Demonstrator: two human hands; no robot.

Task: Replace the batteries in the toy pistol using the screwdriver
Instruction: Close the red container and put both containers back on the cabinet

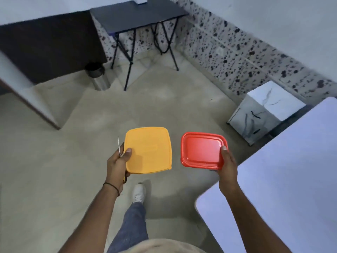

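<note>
My left hand [118, 164] grips a square box with a yellow lid [148, 149], thumb on the lid, and holds a screwdriver [119, 146] against the box's left side, its thin metal shaft pointing up. A bit of the yellow handle shows below the hand. My right hand [228, 163] holds a rectangular box with a red lid [202, 149] by its right corner, thumb on top. Both boxes are carried in the air above the floor, lids closed, contents hidden. No toy pistol or batteries are visible.
A white table [284, 179] stands at the right, its rounded corner close to my right arm. A dark folding table [138, 15] stands at the back by the speckled wall, a bin [94, 70] beside it. A white marbled box [264, 110] sits at the right. My foot [138, 193] is on the beige floor.
</note>
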